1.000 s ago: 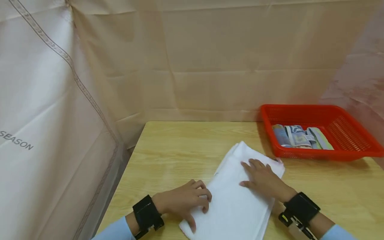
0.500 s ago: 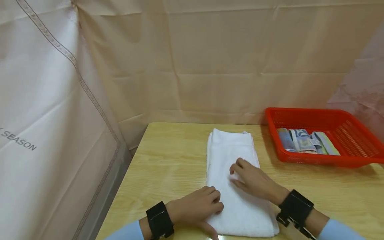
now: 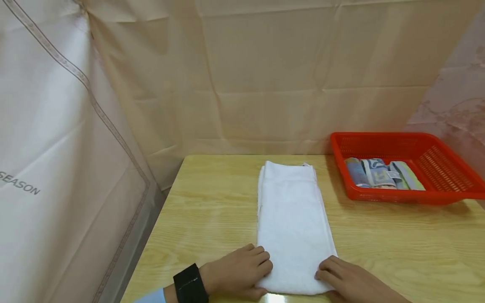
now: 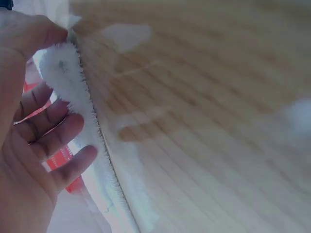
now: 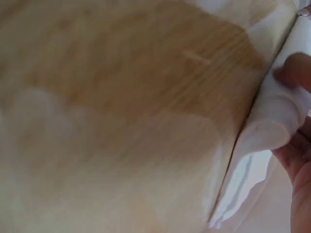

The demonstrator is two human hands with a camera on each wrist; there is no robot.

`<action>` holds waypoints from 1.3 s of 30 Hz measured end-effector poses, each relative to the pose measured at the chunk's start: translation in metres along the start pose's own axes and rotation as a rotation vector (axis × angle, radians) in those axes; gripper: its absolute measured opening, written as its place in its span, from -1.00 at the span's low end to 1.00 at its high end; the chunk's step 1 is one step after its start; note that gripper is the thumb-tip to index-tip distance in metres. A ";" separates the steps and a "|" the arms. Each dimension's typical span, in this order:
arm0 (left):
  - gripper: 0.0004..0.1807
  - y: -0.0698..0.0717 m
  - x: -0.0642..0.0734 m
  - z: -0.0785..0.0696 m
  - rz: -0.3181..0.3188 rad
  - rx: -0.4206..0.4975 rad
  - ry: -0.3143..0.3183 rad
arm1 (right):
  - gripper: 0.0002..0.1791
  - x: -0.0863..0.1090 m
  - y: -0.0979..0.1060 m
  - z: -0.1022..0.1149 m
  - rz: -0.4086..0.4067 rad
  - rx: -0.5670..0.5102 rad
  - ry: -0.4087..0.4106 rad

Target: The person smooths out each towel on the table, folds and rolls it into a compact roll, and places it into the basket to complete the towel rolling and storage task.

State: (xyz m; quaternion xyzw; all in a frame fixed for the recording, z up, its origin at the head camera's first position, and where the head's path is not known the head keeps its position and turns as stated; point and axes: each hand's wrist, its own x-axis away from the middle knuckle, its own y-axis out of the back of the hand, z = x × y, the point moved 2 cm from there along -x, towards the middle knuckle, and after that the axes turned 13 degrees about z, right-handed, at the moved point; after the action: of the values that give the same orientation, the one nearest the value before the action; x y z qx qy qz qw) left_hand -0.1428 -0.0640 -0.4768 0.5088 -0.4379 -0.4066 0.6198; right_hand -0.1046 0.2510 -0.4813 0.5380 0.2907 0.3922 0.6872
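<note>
A folded white towel (image 3: 291,223) lies lengthwise on the wooden table, its near end toward me. My left hand (image 3: 242,271) is at the near left corner, fingers curled on the towel's side and thumb at its near edge. In the left wrist view, the left hand (image 4: 34,141) has the fluffy edge between thumb and fingers. At the near right corner my right hand (image 3: 352,280) grips the towel with bent fingers. The right wrist view shows the right hand's thumb (image 5: 295,72) on the towel (image 5: 272,124), whose edge bulges into a curve there; some fingers are partly out of frame.
A red plastic basket (image 3: 401,194) stands at the back right of the table (image 3: 212,198). Several rolled patterned cloths (image 3: 379,173) lie inside it. A beige cloth sheet (image 3: 257,75) hangs behind the table, and a pale sheet (image 3: 53,139) hangs on the left.
The towel has turned from slanted to straight, its far end swinging left. My right hand has moved from the towel's middle down to its near right corner. The left hand stays near the left corner.
</note>
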 end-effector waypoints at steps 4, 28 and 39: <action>-0.84 -0.001 0.000 0.000 0.018 0.140 0.019 | -0.58 0.005 0.006 -0.003 -0.049 -0.188 -0.168; -0.61 0.003 -0.011 0.026 -0.100 0.041 0.142 | -0.54 -0.002 0.013 -0.005 -0.128 0.207 -0.232; -0.72 -0.002 -0.011 0.034 -0.142 0.415 0.263 | -0.57 -0.005 0.014 -0.019 -0.209 -0.156 -0.374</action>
State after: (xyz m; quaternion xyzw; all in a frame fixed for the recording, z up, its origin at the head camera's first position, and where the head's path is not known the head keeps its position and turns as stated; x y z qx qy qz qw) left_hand -0.1781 -0.0632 -0.4774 0.7032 -0.3908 -0.2806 0.5235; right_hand -0.1266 0.2582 -0.4726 0.5135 0.1809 0.2337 0.8056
